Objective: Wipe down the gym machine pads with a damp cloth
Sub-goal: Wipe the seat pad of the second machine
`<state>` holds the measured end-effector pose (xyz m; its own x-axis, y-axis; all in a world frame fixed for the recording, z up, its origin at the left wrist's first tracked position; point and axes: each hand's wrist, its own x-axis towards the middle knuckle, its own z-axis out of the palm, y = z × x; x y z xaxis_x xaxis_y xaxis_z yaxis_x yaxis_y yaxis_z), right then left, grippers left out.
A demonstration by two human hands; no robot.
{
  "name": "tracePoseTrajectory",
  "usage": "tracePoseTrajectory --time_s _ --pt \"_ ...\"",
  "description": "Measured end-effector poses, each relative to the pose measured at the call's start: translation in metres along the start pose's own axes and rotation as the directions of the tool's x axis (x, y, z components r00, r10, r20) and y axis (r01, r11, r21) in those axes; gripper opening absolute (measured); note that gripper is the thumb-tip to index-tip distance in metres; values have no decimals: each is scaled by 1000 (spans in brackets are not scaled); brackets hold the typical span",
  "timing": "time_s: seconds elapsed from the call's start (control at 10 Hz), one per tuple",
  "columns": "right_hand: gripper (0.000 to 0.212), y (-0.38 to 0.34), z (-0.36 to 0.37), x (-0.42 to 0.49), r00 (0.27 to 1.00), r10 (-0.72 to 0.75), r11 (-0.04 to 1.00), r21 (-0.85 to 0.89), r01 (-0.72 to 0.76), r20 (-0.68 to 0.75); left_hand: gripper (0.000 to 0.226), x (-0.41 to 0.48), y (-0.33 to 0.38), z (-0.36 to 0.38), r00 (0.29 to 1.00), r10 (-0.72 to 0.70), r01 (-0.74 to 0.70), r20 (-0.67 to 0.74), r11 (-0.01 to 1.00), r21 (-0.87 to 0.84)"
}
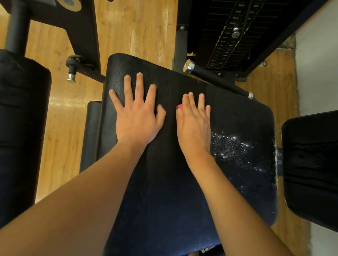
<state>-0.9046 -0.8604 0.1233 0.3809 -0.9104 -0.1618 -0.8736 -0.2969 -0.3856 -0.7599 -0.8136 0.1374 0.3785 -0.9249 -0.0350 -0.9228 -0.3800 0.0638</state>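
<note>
The seat pad (179, 197) is showing black, pebbled leatherette, mostly matt, with white flecks (232, 143) glinting on its right side. A bit of pink cloth (179, 107) is peeking from under my right grip (194, 125). The roller pad (13, 128) is looking dull and creased. The floor (66, 111) is gleaming as glossy wood planks; the frame (81, 27) is showing matt black metal.

Left hand (137, 116): was bare, nails cut short, at the seat pad's (160, 186) left side.
Right hand (192, 125): was bare, at its middle.
Forearms (93, 192): were bare throughout.
</note>
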Motion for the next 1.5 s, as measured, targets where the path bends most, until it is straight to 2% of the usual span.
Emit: tracePoseTrajectory --time_s 0.2,0.5,0.7,0.9,1.0,1.2,1.5 --pt "54 2 4 -40 999 16 1000 -18 -16 33 59 -1 1 -3 1000 1 -1 12 1000 -8" --pt "52 0 -1 -4 999 48 999 21 -48 3 59 0 2 -3 1000 2 -2 5 1000 -5" --pt "53 3 3 -33 1000 18 999 28 -19 16 58 -1 2 -4 1000 1 -1 7 1000 -8" --pt "51 3 5 -76 999 4 998 61 -7 38 59 -1 2 -5 1000 -5 5 15 1000 -10" --pt "47 3 2 -66 1000 4 991 136 -7 22 58 -1 2 -5 1000 -1 2 5 1000 -14" --pt "48 2 4 -48 999 47 991 122 -48 9 59 0 1 -3 1000 3 -3 -2 1000 -6" --pt "52 2 11 -94 999 50 993 105 -50 4 59 -2 3 -4 1000 -1 1 5 1000 -15"
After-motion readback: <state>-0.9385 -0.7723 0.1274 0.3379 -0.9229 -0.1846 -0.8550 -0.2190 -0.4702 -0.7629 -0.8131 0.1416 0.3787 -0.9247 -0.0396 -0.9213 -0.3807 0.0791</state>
